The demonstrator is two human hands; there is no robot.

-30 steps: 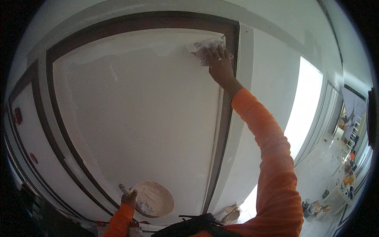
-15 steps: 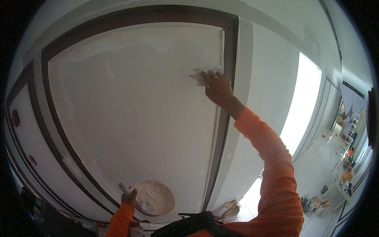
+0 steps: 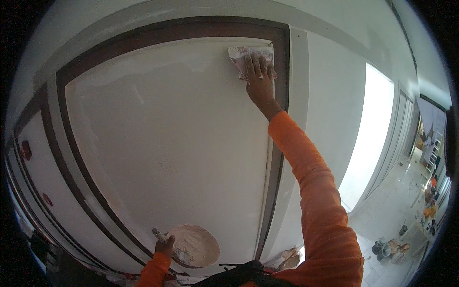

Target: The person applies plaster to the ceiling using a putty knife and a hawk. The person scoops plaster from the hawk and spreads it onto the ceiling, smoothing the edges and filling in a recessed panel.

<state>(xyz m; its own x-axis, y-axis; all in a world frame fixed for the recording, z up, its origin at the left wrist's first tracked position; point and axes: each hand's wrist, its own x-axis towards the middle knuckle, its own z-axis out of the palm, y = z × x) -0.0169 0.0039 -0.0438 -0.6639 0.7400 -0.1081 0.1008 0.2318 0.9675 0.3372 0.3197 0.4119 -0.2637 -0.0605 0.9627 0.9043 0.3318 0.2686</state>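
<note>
A broad putty knife, smeared with white putty, is pressed to the upper right corner of the pale wall panel. My right hand is closed on it, fingers spread along the blade, arm stretched up. Low down, my left hand grips the near left rim of a round tub of putty. A putty-crusted tool handle juts out from that same hand; the rest of this tool is hidden or too unclear to make out. The putty in the tub is whitish and lumpy.
Dark brown trim frames the panel. A bright opening lies to the right. Farther right are a tiled floor, a ladder and some bags. A crumpled bag lies below the panel.
My right hand has moved the putty knife upward along the panel's right edge into the corner. The tub and my left hand sit slightly lower and farther right in view.
</note>
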